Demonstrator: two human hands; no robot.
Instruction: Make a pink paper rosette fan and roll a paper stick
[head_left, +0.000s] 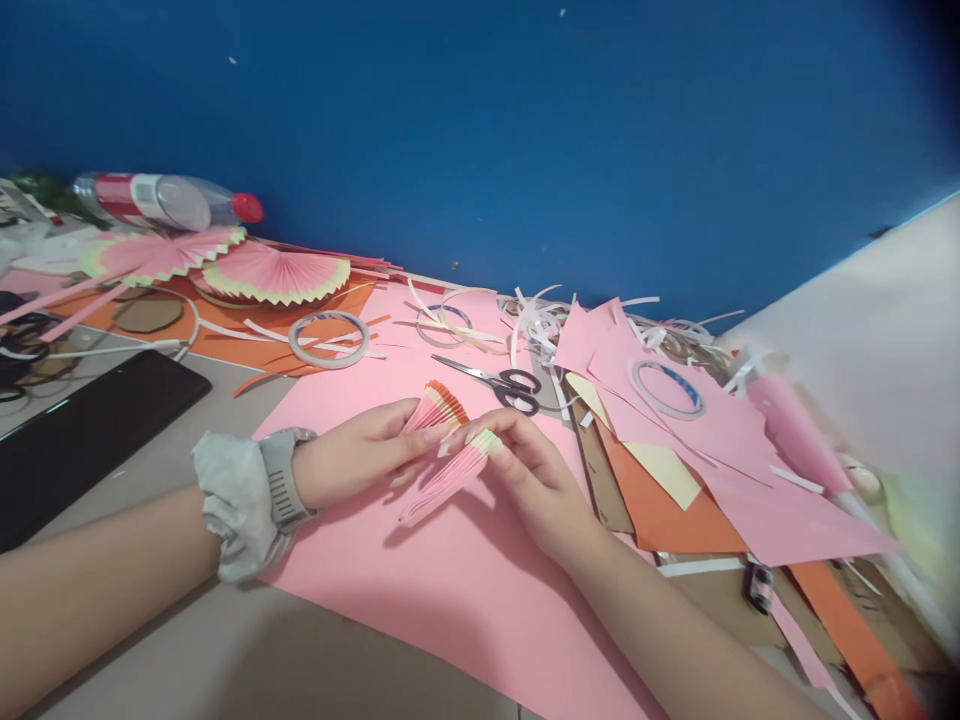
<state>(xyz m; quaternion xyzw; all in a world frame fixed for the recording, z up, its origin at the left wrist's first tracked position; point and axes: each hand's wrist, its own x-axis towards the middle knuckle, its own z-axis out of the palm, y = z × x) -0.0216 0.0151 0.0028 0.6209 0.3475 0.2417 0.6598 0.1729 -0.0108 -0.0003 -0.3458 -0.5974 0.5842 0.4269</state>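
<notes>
Between my two hands is a pleated paper fan (pixel 442 485), pink with pale green and orange edging, folded into narrow pleats. My left hand (pixel 367 452) pinches its left part, where the orange-edged pleats spread a little. The fingers and thumb of my right hand (pixel 529 470) press the pale green end of the bunched pleats together. Below the hands lies a large pink paper sheet (pixel 450 610). Just beyond them, black-handled scissors (pixel 495 380) rest on the sheet with the blades pointing left.
Two finished paper fans (pixel 277 272) and a plastic bottle (pixel 165 200) lie at the back left. A black phone-like slab (pixel 97 430) is at left. Tape rolls (pixel 328 340) and paper scraps (pixel 540 318) line the blue wall (pixel 480 130). Pink sheets (pixel 720 450) pile up at right.
</notes>
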